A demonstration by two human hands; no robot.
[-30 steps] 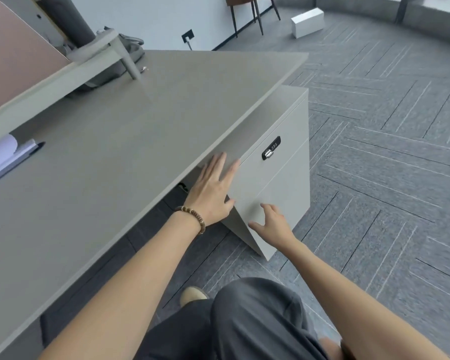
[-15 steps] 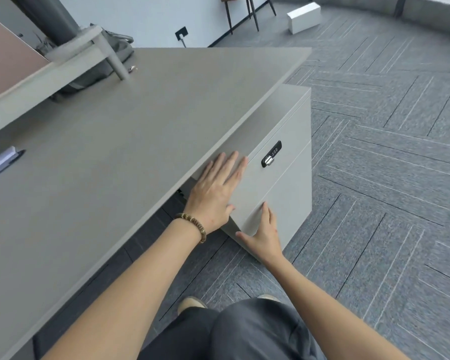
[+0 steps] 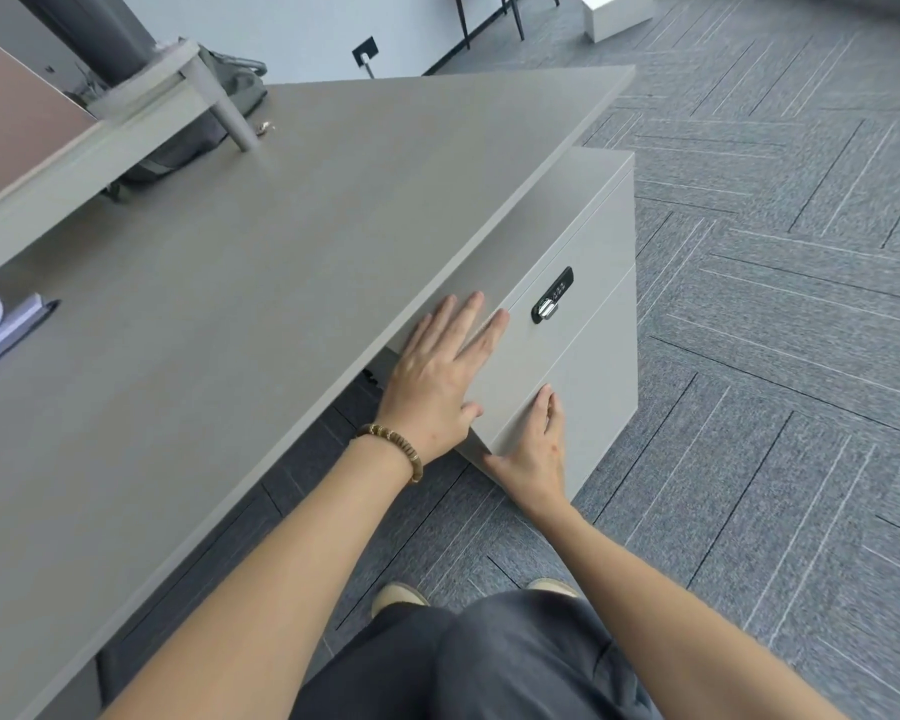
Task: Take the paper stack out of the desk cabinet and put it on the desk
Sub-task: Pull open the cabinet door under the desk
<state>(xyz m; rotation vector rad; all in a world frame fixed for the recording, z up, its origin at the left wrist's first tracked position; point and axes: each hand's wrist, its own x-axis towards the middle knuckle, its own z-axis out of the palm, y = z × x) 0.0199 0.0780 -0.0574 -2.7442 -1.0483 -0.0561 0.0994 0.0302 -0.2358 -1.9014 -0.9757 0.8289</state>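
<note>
A grey desk cabinet stands under the right end of the grey desk, its drawers closed. A black combination lock sits on the upper drawer front. My left hand, with a bead bracelet on the wrist, lies flat with spread fingers on the upper drawer front, left of the lock. My right hand rests flat on the lower drawer front near its left edge. No paper stack is visible; the cabinet's inside is hidden.
White papers and a dark pen lie at the desk's left edge. A raised shelf and a grey bag stand at the back. Grey carpet stretches to the right, with a white box and chair legs far off.
My right hand has moved from hovering beside the cabinet's corner to lying flat on the lower drawer front. My left hand slid a little further onto the upper drawer front.
</note>
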